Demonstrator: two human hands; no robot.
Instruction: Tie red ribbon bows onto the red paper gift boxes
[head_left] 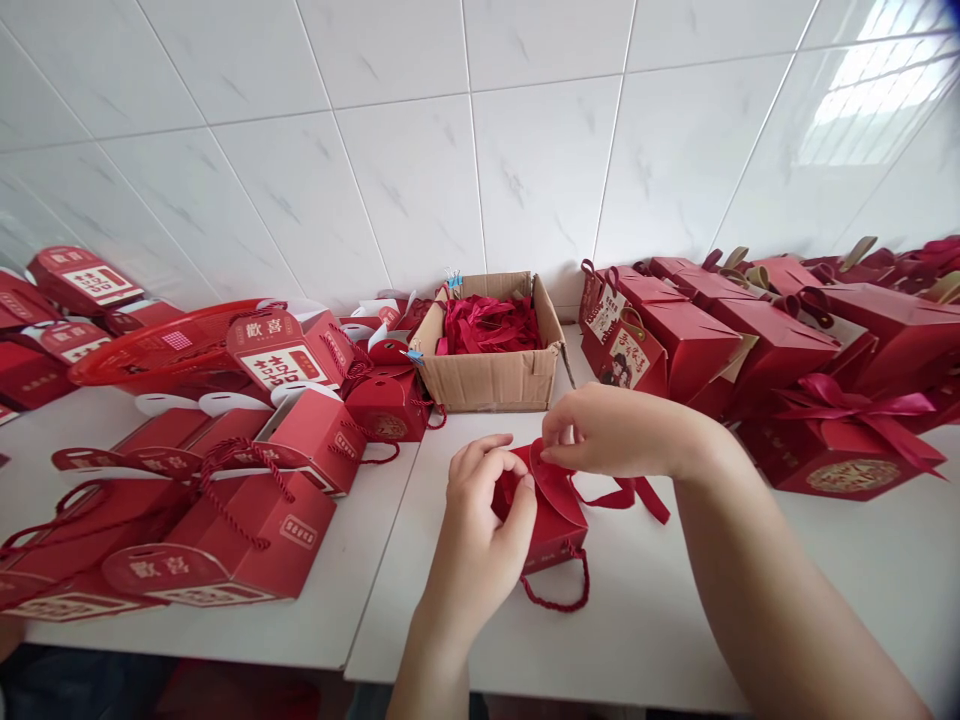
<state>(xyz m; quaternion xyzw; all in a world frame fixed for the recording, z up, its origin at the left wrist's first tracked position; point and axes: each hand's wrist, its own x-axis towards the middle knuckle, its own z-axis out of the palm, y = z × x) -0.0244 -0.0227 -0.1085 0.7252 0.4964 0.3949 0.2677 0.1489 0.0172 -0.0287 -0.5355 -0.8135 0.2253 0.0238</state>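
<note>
A small red gift box [551, 535] stands on the white table in front of me, a twisted red cord handle [562, 605] hanging from its near side. My left hand [484, 510] curls around its left side, thumb and fingers gripping near the top. Over the rounded top flap [559, 490], my right hand [592, 430] has its fingertips pinched together; what is between them is hidden. From beneath that hand a red ribbon [626, 492] trails to the right across the table.
Behind the box, a cardboard box [491, 385] holds many red ribbons [491, 325]. Red cord-handled boxes [240, 530] and a red plastic tray [161, 345] crowd the left. Several red boxes [694, 340] line the right, with a ribbon-tied box [836, 455] nearest. A tiled wall [397, 160] rises behind.
</note>
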